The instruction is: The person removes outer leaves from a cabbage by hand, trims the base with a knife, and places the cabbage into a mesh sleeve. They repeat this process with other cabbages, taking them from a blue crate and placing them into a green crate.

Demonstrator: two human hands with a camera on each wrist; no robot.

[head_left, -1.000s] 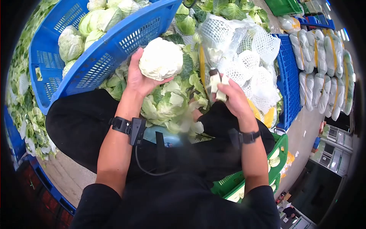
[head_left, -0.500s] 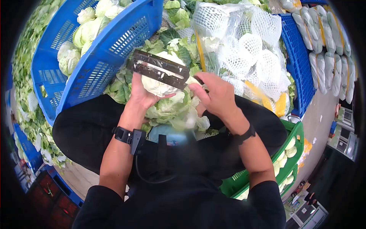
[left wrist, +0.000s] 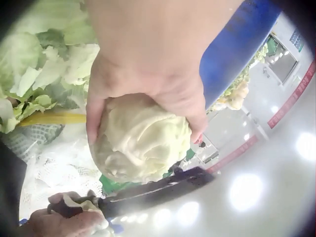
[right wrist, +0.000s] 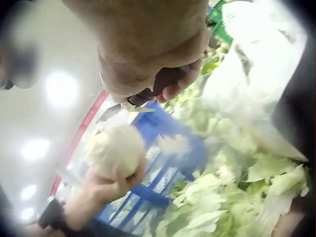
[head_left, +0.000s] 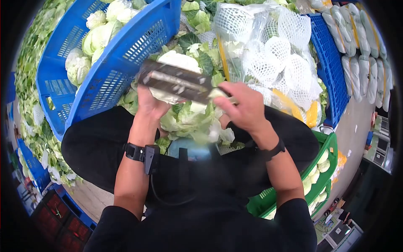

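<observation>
Cabbage (head_left: 182,61), head view: cupped by the left hand (head_left: 152,103) above loose leaves (head_left: 187,124), near the blue crate (head_left: 119,42); this hold probably leaves its upper face exposed.
Knife (head_left: 176,82), head view: broad-bladed, motion-blurred, crossing the cabbage in the line of sight and gripped by the right hand (head_left: 243,103).
Spread grip, left wrist view: thumb and fingers straddle the cabbage, presumably to steady it; whether the knife touches it cannot be told.
Curled grip, right wrist view: fingers wrap the dark handle (right wrist: 171,80), likely for control.
</observation>
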